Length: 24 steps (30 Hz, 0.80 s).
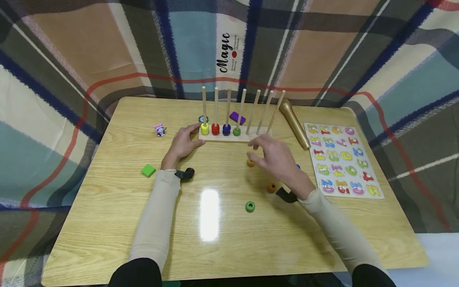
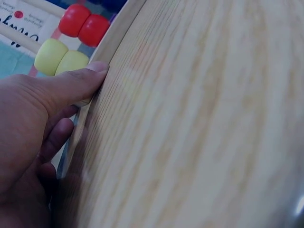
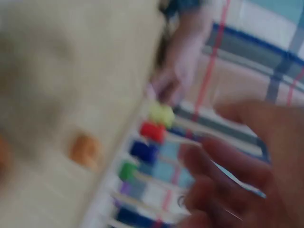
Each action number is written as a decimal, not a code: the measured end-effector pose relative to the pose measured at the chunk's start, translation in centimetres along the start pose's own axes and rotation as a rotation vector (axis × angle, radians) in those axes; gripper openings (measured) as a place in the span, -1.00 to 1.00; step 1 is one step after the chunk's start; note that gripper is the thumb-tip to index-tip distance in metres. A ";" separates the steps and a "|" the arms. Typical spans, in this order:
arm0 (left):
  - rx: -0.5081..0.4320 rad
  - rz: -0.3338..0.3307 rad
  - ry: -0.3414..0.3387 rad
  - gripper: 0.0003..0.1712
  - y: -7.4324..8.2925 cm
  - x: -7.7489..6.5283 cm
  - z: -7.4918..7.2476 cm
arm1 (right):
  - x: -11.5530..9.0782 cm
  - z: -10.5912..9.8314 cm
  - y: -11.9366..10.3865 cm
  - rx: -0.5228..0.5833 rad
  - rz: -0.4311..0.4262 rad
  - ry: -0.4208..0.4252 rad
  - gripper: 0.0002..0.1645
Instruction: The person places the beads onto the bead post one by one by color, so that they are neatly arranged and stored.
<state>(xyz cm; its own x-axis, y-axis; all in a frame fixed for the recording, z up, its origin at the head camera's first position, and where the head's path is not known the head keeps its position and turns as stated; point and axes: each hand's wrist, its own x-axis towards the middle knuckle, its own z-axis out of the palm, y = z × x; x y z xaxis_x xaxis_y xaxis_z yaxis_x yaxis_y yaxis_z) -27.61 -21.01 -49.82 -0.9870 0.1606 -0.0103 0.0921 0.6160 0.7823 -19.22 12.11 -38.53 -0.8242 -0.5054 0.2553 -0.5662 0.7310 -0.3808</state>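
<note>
A wooden peg rack (image 1: 222, 138) with several upright rods stands near the table's far side. Yellow (image 1: 204, 129), red (image 1: 215, 129), dark blue (image 1: 226, 130) and green beads (image 1: 236, 132) sit on its left rods; the rods to the right are bare. My left hand (image 1: 182, 144) grips the left end of the base, thumb (image 2: 80, 83) along its front side and fingers behind. Over the table, in front of the rack's right part, my right hand (image 1: 275, 158) hovers with loosely bent fingers and nothing visible in them. An orange bead (image 1: 250, 163) lies just below its fingertips.
Another orange bead (image 1: 271, 187), a green bead (image 1: 250, 206) and a partly hidden blue bead (image 1: 298, 166) lie loose. A number sheet (image 1: 342, 161) and a gold tube (image 1: 295, 123) are at right. A green block (image 1: 148, 170) and small figurine (image 1: 159, 129) are at left; a purple block (image 1: 236, 117) lies behind the rack.
</note>
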 end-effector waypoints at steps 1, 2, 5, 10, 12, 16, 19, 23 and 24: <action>0.002 0.000 -0.003 -0.15 0.0 0.0 0.0 | -1.3 0.5 -0.1 -0.001 -0.003 -0.096 -0.62; 0.002 -0.001 -0.003 -0.15 0.1 0.0 0.0 | -2.6 1.0 -0.3 -0.003 -0.002 -0.192 -0.59; 0.008 0.002 -0.011 -0.15 0.1 0.0 -0.1 | -5.6 2.4 -0.7 -0.009 -0.024 -0.417 -0.43; 0.009 0.031 -0.032 -0.15 0.0 -0.1 -0.1 | -8.3 4.2 -1.2 0.021 -0.040 -0.500 -0.62; 0.008 0.033 -0.035 -0.15 0.0 0.0 -0.1 | -8.2 4.4 -1.3 0.042 -0.046 -0.467 -0.75; 0.011 0.021 -0.035 -0.15 0.2 0.0 -0.1 | -6.0 3.0 -1.2 0.055 -0.031 -0.358 -0.76; 0.020 0.016 -0.035 -0.14 0.3 -0.1 -0.1 | -2.4 0.5 -0.7 0.071 0.003 -0.204 -0.64; 0.024 0.013 -0.028 -0.14 0.3 -0.1 -0.1 | 3.9 -3.2 0.1 0.099 0.039 0.101 -0.60; 0.022 0.013 -0.027 -0.14 0.3 -0.1 0.0 | 5.3 -3.9 0.2 0.102 0.045 0.177 -0.61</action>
<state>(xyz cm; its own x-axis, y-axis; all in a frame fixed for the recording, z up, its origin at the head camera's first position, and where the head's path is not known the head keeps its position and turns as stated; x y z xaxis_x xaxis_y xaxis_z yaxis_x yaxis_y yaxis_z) -27.47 -20.88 -49.58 -0.9818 0.1891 -0.0167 0.1084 0.6307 0.7685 -23.72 11.38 -33.85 -0.8422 -0.3780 0.3846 -0.5323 0.6963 -0.4814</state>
